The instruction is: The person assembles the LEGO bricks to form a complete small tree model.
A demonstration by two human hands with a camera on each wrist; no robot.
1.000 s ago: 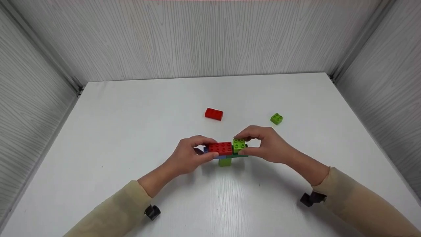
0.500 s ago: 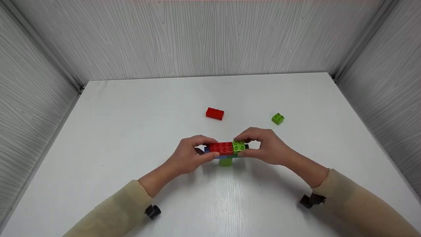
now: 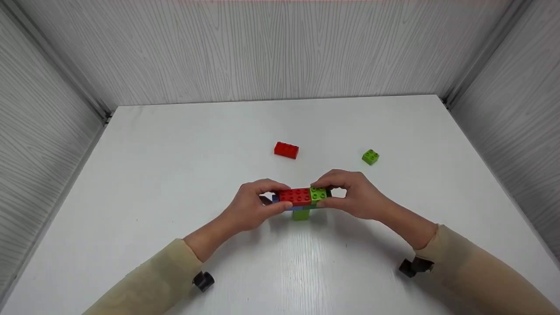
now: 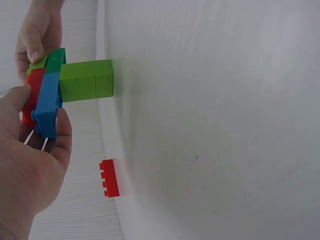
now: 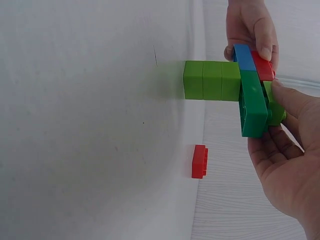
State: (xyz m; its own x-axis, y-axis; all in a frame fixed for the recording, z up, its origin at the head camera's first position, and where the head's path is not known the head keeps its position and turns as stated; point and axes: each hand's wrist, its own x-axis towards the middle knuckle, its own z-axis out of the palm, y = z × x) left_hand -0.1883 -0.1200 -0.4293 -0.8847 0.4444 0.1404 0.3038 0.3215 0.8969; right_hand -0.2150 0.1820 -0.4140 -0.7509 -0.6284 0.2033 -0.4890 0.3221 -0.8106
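My left hand (image 3: 251, 208) grips a red brick (image 3: 299, 197) on top of a small tower, with thumb in front and fingers behind. To its right, my right hand (image 3: 363, 197) pinches a lime green brick (image 3: 320, 195) against the red one's end. In the right wrist view this lime brick looks slightly tilted, with a dark gap beside the dark green brick (image 5: 254, 105) under it. A blue brick (image 4: 47, 105) lies under the red one, end to end with the dark green. Both rest across a column of three lime bricks (image 5: 211, 81) standing on the table.
Beyond the hands, a loose red brick (image 3: 286, 150) lies on the white table (image 3: 175, 144). A loose lime brick (image 3: 370, 156) is farther right. Pale wood-grain panels (image 3: 280, 52) stand at the back and both sides.
The lime brick in my right hand has moved down and left, closing the gap to the red brick's end. My left hand has stayed nearly still on the red brick.
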